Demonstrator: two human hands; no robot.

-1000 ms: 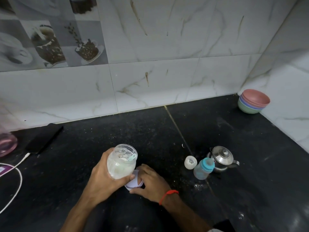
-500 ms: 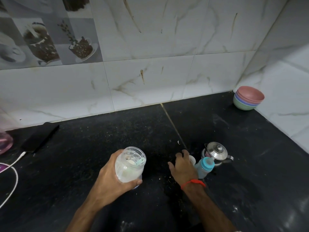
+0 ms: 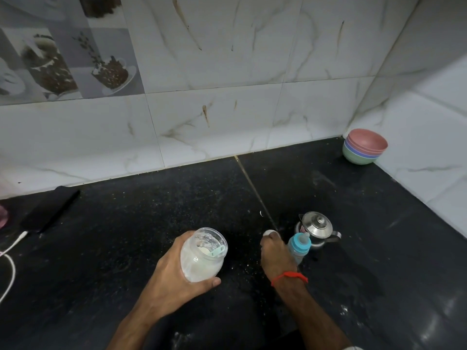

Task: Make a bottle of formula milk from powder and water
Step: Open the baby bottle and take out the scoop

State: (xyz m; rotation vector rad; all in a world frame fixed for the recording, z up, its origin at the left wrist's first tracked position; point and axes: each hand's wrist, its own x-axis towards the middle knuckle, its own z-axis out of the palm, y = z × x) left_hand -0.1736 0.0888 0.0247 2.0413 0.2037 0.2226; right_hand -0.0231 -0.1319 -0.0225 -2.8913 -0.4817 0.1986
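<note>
- Left hand (image 3: 174, 271), low and centre-left in the frame, is wrapped round the open powder jar (image 3: 203, 253); the fingers are curled about its side and the thumb lies under its base, so the jar is held clear of the counter (image 3: 126, 223) and tipped slightly toward the right.
- Inside the jar mouth a pale green scoop (image 3: 214, 251) is seen, lying on the white powder.
- Right hand (image 3: 276, 256), just right of centre, is reached forward with its fingertips at a small white cap (image 3: 270, 233) on the counter; whether the cap is pinched or only touched cannot be told, since the fingers are hidden behind the back of the hand.
- The feeding bottle (image 3: 298, 248), with its blue collar, stands upright just beside the right hand, on its right edge and seemingly touching it; its long axis is vertical and its mouth faces up.
- Just behind the bottle, toward the upper right, a steel kettle (image 3: 317, 229) is set.
- The coming move is judged to turn on this: the bottle lies to the right of the jar, with the right hand between the two, so the right hand is much the nearer to it.
</note>
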